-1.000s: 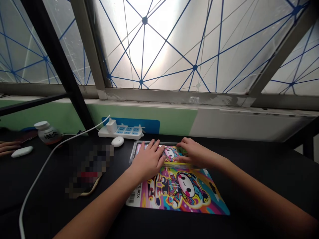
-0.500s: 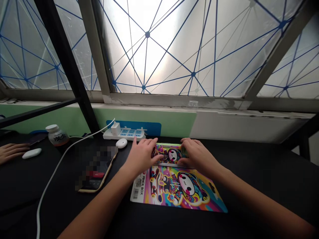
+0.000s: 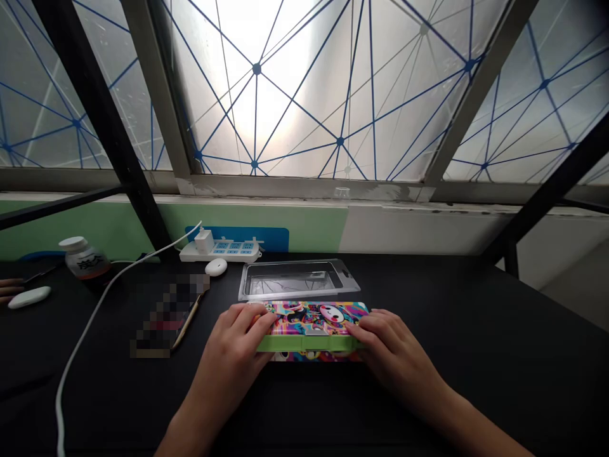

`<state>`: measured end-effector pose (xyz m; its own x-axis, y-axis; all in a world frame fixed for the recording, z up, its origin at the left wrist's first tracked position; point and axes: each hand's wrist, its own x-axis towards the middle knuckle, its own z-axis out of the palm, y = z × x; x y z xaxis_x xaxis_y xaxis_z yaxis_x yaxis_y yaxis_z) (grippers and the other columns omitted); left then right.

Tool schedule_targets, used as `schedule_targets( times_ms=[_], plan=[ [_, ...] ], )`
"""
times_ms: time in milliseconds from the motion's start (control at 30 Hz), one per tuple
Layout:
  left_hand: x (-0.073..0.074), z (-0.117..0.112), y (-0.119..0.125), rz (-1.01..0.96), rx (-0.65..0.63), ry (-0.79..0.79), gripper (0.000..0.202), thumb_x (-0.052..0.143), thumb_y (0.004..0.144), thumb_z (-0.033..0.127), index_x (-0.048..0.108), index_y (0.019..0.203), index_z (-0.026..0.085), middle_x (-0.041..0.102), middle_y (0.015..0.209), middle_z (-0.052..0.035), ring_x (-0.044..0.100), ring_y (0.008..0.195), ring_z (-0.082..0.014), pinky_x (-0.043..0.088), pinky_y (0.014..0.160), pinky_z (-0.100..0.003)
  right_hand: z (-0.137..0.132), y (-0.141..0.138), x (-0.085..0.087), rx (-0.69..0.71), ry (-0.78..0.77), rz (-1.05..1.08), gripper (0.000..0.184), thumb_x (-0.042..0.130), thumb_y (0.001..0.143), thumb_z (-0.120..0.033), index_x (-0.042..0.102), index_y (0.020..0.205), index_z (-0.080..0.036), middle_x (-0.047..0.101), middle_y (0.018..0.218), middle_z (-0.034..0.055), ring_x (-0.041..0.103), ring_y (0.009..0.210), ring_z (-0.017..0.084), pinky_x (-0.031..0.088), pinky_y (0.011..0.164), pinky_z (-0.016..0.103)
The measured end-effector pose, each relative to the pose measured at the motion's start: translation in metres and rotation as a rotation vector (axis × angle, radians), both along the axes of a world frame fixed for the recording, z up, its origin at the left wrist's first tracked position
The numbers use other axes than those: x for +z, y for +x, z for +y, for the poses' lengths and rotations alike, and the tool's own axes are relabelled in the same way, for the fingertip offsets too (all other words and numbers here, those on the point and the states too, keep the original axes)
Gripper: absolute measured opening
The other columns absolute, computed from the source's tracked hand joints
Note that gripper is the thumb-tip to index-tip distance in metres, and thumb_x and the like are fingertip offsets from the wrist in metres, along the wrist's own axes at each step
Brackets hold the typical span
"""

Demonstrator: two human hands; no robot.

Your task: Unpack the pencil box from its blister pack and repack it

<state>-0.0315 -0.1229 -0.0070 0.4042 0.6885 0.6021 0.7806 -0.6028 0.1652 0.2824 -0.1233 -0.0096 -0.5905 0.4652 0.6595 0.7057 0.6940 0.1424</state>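
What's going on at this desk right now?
A person holds a colourful pencil box by its ends, left hand on one side, right hand on the other, at a black table. A clear plastic tray lies just behind it, with a white power strip farther back by the wall.

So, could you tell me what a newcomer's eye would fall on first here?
The flat, brightly cartoon-printed box with a green edge sits mid-table, gripped at its ends by the left hand and the right hand. Just behind it, a clear plastic packaging tray lies on the black table. Above everything glows the frosted window, crossed with blue lines.
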Motion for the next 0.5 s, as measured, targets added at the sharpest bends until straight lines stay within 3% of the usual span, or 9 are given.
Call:
schedule_targets(
  times_ms=[67,133,233,300,367,500],
  plan=[
    [-0.019,-0.008,-0.003,-0.058,0.063,-0.142,0.044,0.073,0.082,0.023,0.060,0.125,0.025,0.062,0.127,-0.0099,0.056,0.118,-0.0323,0.050,0.097,-0.048,-0.003,-0.001,-0.009,0.004,-0.073,-0.016,0.025,0.057,0.094,-0.015,0.061,0.117,-0.021,0.067,0.112,0.0114,0.063,0.101,0.026,0.053,0.092,0.044],
    [-0.028,-0.014,-0.008,-0.128,0.094,-0.297,0.054,0.073,0.083,0.035,0.054,0.134,0.027,0.053,0.142,-0.0105,0.050,0.130,-0.0337,0.046,0.104,-0.050,-0.003,0.000,-0.011,0.018,-0.218,-0.021,0.029,0.067,0.091,-0.030,0.061,0.117,-0.021,0.065,0.124,0.0145,0.061,0.112,0.030,0.052,0.095,0.047],
    [-0.029,-0.019,-0.012,-0.219,0.112,-0.485,0.064,0.068,0.087,0.042,0.043,0.144,0.028,0.039,0.156,-0.0107,0.039,0.141,-0.0327,0.038,0.113,-0.050,0.000,0.006,-0.008,0.009,-0.448,-0.002,0.058,0.075,0.081,-0.051,0.057,0.129,-0.023,0.057,0.140,0.0158,0.054,0.127,0.034,0.048,0.103,0.051],
    [-0.026,-0.021,-0.012,-0.255,0.128,-0.566,0.070,0.065,0.088,0.042,0.035,0.150,0.028,0.039,0.156,-0.0108,0.038,0.142,-0.0316,0.035,0.115,-0.049,0.004,0.012,-0.004,-0.004,-0.550,0.025,0.062,0.073,0.083,-0.051,0.052,0.137,-0.026,0.051,0.147,0.0143,0.050,0.133,0.033,0.046,0.106,0.050],
    [-0.024,-0.022,-0.011,-0.284,0.141,-0.619,0.077,0.064,0.089,0.041,0.025,0.155,0.031,0.042,0.152,-0.0103,0.041,0.140,-0.0308,0.034,0.114,-0.049,0.009,0.017,0.003,-0.010,-0.637,0.039,0.054,0.068,0.088,-0.048,0.054,0.136,-0.027,0.052,0.147,0.0126,0.051,0.132,0.030,0.046,0.106,0.047],
    [-0.024,-0.022,-0.008,-0.350,0.160,-0.663,0.090,0.065,0.088,0.043,0.009,0.158,0.038,0.044,0.145,-0.0089,0.045,0.137,-0.0304,0.034,0.113,-0.048,0.020,0.019,0.023,-0.022,-0.736,-0.041,0.043,0.071,0.086,-0.047,0.064,0.122,-0.025,0.068,0.125,0.0093,0.063,0.114,0.028,0.051,0.097,0.041]
  ],
)
